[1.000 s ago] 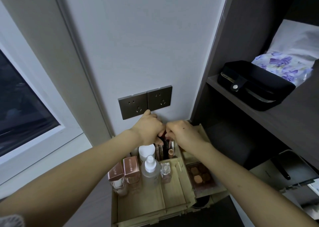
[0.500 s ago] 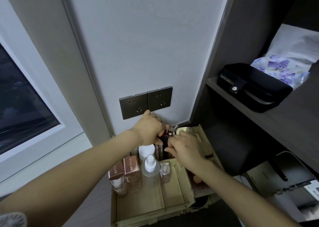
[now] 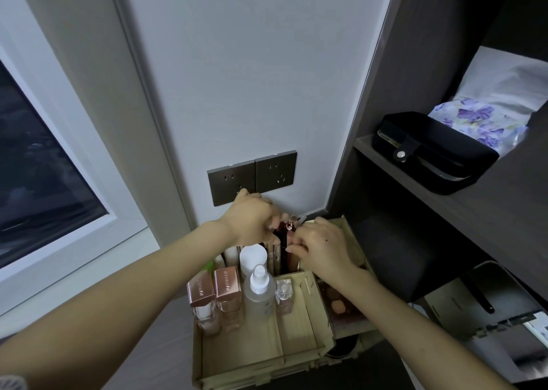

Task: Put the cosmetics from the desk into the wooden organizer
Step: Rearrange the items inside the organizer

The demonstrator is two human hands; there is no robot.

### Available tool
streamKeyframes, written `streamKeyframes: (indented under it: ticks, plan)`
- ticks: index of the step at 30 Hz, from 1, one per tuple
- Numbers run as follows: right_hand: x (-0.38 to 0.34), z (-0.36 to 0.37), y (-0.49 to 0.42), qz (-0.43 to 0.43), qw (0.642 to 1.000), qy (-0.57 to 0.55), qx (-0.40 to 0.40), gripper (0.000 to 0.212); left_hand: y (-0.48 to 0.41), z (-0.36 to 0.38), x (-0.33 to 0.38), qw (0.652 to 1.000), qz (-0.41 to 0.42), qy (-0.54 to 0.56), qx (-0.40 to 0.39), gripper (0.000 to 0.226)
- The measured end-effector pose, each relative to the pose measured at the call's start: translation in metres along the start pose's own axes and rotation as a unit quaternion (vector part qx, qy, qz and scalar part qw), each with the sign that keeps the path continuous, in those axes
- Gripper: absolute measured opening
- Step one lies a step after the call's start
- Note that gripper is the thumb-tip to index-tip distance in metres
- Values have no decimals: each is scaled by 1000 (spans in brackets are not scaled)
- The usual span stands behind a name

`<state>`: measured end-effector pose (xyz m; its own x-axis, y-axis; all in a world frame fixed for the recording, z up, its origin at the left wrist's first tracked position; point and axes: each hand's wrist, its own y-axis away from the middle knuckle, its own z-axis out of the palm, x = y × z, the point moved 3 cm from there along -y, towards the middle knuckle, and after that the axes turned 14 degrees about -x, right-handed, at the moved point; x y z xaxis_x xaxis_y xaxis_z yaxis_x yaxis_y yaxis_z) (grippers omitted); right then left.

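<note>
1. Head view: hands meet over the back of a wooden organizer (image 3: 296,340) that stands on a desk against a wall, below a pair of dark wall sockets (image 3: 252,176).

2. Head view: a dark lipstick tube (image 3: 285,241) with a rose-gold top stands upright between the two hands, its long axis vertical, its lower end down among other slim tubes in a rear slot of the organizer.

3. Head view: the left hand (image 3: 252,223) reaches in from the left, wrist bent down, fingers curled close against the tube's left side; whether they actually pinch it cannot be told, as the fingertips are hidden.

4. Head view: the right hand (image 3: 323,247) comes from the right and slightly nearer the camera, knuckles up, fingers bunched against the tube's right side; its grip cannot be told either.

5. Head view: both hands are about equally near the tube, which lies directly between them, so the seating move looks to be a straight push down along the tube's axis.

6. Head view: in the front compartments stand two rose-capped bottles (image 3: 213,294), a clear pump bottle (image 3: 259,289), a white jar (image 3: 253,259) and a small glass bottle (image 3: 284,293); a palette (image 3: 341,303) lies in the right-hand tray under the right forearm.
</note>
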<state>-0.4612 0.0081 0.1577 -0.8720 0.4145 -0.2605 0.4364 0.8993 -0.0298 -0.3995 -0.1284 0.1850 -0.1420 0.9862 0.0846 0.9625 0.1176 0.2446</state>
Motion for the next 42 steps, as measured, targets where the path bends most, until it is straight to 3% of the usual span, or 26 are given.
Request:
streamKeyframes:
  ticks: [5,10,19,21,24,26,28,31,42]
  plan:
    - [8,-18,9,11,999,-11,46,12,16,-16,-10,996,-34,65,48,26]
    - [23,-27,36,54,997,-21,47,12,59,-23,-23,966,-57,214,133,22]
    - [39,-13,127,132,990,-12,47,10,145,29,-47,903,-242,295,200,17]
    - [45,-4,148,180,982,17,51,20,163,53,-46,890,-272,319,183,21]
    - [65,11,168,302,952,43,-30,36,180,94,-34,882,-291,365,59,31]
    - [78,24,170,328,938,-47,-100,35,184,119,-22,849,-283,445,-23,36]
    - [81,36,170,335,907,-214,-137,28,183,136,-11,796,-277,535,-61,37]
    - [81,50,168,320,898,-286,-100,22,178,145,-1,745,-266,609,-55,34]
    - [85,51,150,299,910,-287,-28,20,167,136,13,764,-291,575,-23,29]
